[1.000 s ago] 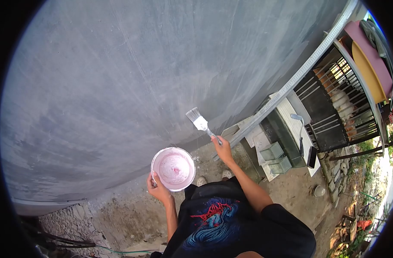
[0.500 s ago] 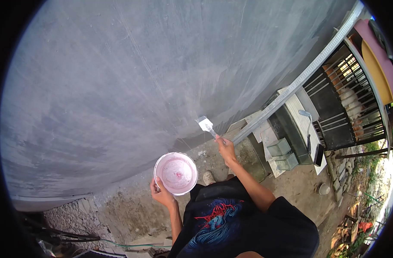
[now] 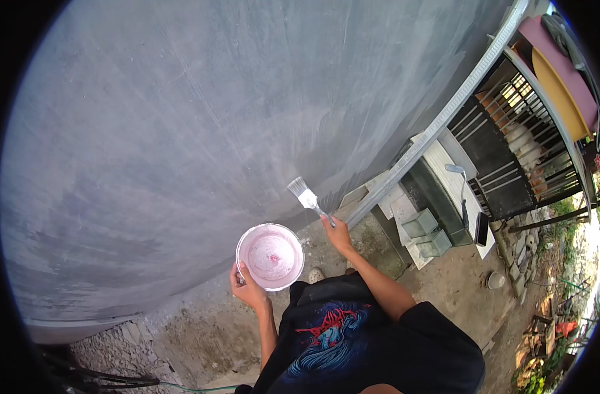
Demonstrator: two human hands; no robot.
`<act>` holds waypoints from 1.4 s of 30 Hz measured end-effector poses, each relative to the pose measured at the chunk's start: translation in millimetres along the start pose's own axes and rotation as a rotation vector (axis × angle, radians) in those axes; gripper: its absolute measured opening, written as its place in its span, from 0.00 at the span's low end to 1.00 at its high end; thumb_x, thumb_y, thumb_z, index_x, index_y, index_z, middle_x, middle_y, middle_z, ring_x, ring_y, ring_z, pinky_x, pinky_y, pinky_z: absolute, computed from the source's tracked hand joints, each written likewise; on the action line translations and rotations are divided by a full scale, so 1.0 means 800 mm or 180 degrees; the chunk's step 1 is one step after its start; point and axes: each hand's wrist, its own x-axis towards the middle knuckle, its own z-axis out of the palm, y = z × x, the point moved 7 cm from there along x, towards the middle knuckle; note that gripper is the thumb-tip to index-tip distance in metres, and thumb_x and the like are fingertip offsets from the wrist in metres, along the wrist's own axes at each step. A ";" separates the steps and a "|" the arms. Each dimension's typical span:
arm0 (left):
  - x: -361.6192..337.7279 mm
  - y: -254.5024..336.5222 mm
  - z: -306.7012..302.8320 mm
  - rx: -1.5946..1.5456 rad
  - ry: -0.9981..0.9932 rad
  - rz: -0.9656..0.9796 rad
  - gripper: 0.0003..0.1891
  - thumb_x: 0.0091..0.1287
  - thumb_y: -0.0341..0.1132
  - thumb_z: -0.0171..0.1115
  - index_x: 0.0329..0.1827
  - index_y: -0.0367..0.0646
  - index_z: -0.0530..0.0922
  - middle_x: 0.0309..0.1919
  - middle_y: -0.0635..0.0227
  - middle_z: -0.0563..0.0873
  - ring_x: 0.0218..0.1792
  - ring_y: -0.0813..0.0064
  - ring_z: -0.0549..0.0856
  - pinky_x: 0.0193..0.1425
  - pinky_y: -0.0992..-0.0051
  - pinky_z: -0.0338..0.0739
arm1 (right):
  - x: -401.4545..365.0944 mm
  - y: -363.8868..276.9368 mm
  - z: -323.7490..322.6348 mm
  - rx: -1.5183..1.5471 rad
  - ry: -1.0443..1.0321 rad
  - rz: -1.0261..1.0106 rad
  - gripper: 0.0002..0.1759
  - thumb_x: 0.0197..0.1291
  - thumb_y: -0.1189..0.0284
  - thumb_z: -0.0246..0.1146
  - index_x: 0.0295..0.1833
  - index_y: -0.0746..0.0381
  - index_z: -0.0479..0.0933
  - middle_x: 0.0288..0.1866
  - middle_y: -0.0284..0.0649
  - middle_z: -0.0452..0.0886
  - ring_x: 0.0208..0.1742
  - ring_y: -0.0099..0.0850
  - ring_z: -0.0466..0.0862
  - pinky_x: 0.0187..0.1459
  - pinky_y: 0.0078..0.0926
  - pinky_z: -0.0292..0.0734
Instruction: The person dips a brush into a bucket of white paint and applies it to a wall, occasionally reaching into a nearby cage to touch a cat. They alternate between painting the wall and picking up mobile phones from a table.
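My left hand [image 3: 248,289] grips the near-left rim of a round white bucket [image 3: 295,281], its thumb over the edge. Pinkish, pale residue coats the bucket's inside and bottom. In my right hand [image 3: 337,234] is the handle of a paintbrush [image 3: 307,198], with the bristles pointing up and left. The brush is above and to the right of the bucket, over the lower part of a large grey wall [image 3: 201,131]. Whether the bristle tips touch the wall is hard to tell. Darker damp-looking patches and streaks mark the wall.
To the right stand a barred cage [image 3: 510,144] with a pale animal inside, glass boxes [image 3: 426,224], a board [image 3: 444,172] bearing a paint roller [image 3: 463,190] and a dark phone-like object [image 3: 482,228]. A small cup [image 3: 495,280] rests on the concrete ground [image 3: 208,328].
The brush has turned, and its bristles now show spread out. My right hand has shifted slightly left and down. The bucket is a little higher in view; the surroundings on the right have shifted left.
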 end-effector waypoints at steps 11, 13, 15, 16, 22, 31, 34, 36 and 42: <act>0.008 -0.032 0.016 0.0292 -0.0660 -0.0338 0.19 0.69 0.41 0.66 0.50 0.31 0.81 0.34 0.70 0.78 0.37 0.79 0.78 0.41 0.75 0.76 | -0.031 -0.120 -0.087 0.0605 -0.0563 0.0667 0.30 0.67 0.48 0.59 0.39 0.69 0.82 0.26 0.39 0.81 0.32 0.26 0.78 0.38 0.28 0.73; 0.004 -0.045 0.036 0.0299 -0.0874 -0.0378 0.19 0.69 0.41 0.66 0.50 0.31 0.81 0.34 0.70 0.78 0.37 0.78 0.78 0.40 0.75 0.76 | -0.044 -0.185 -0.130 0.1188 -0.0593 0.0157 0.26 0.71 0.53 0.59 0.40 0.69 0.82 0.26 0.34 0.78 0.31 0.20 0.72 0.35 0.23 0.70; -0.003 -0.052 0.048 0.0496 -0.0859 -0.0348 0.19 0.69 0.41 0.66 0.51 0.31 0.81 0.34 0.69 0.79 0.37 0.78 0.78 0.42 0.76 0.76 | -0.059 -0.193 -0.161 0.1119 -0.0676 0.0162 0.24 0.71 0.55 0.59 0.40 0.69 0.82 0.27 0.34 0.79 0.32 0.19 0.72 0.35 0.24 0.70; -0.008 -0.054 0.060 0.0521 -0.0940 -0.0333 0.19 0.69 0.41 0.66 0.51 0.31 0.81 0.34 0.69 0.79 0.37 0.78 0.78 0.42 0.76 0.76 | -0.066 -0.190 -0.173 0.1058 -0.0833 0.0117 0.23 0.72 0.57 0.59 0.41 0.68 0.82 0.28 0.34 0.80 0.33 0.19 0.73 0.35 0.24 0.70; -0.037 -0.026 0.139 0.0175 -0.1251 -0.0227 0.18 0.69 0.40 0.67 0.50 0.31 0.81 0.31 0.73 0.75 0.34 0.80 0.75 0.41 0.78 0.73 | -0.145 -0.132 -0.230 0.0111 -0.1018 0.0174 0.26 0.70 0.53 0.59 0.42 0.69 0.81 0.26 0.47 0.80 0.27 0.30 0.74 0.33 0.30 0.72; -0.136 -0.014 0.229 0.0336 -0.2552 0.0161 0.14 0.68 0.37 0.68 0.47 0.33 0.82 0.25 0.81 0.69 0.27 0.88 0.66 0.28 0.83 0.60 | -0.179 -0.068 -0.299 0.0375 -0.1186 0.0925 0.28 0.70 0.48 0.56 0.44 0.66 0.81 0.25 0.41 0.81 0.27 0.29 0.79 0.32 0.28 0.72; -0.176 -0.011 0.241 0.0489 -0.2647 0.0407 0.14 0.68 0.37 0.67 0.48 0.34 0.82 0.26 0.80 0.69 0.27 0.88 0.67 0.28 0.83 0.60 | -0.168 -0.011 -0.393 0.0343 -0.0472 0.1442 0.28 0.70 0.48 0.56 0.47 0.65 0.81 0.27 0.38 0.82 0.30 0.26 0.81 0.33 0.26 0.73; -0.197 -0.015 0.244 0.0546 -0.2641 0.0312 0.14 0.68 0.36 0.67 0.48 0.34 0.82 0.27 0.79 0.70 0.27 0.88 0.68 0.28 0.84 0.62 | -0.154 0.061 -0.473 0.0487 0.0682 0.1188 0.28 0.68 0.50 0.59 0.49 0.67 0.79 0.28 0.40 0.83 0.32 0.29 0.83 0.34 0.27 0.76; -0.258 -0.026 0.238 0.0527 -0.2465 -0.0123 0.15 0.69 0.37 0.66 0.50 0.34 0.81 0.31 0.75 0.76 0.32 0.84 0.75 0.36 0.81 0.72 | -0.128 0.315 -0.668 -0.1246 0.2197 0.1387 0.31 0.57 0.59 0.70 0.58 0.71 0.74 0.35 0.50 0.84 0.38 0.43 0.85 0.44 0.36 0.79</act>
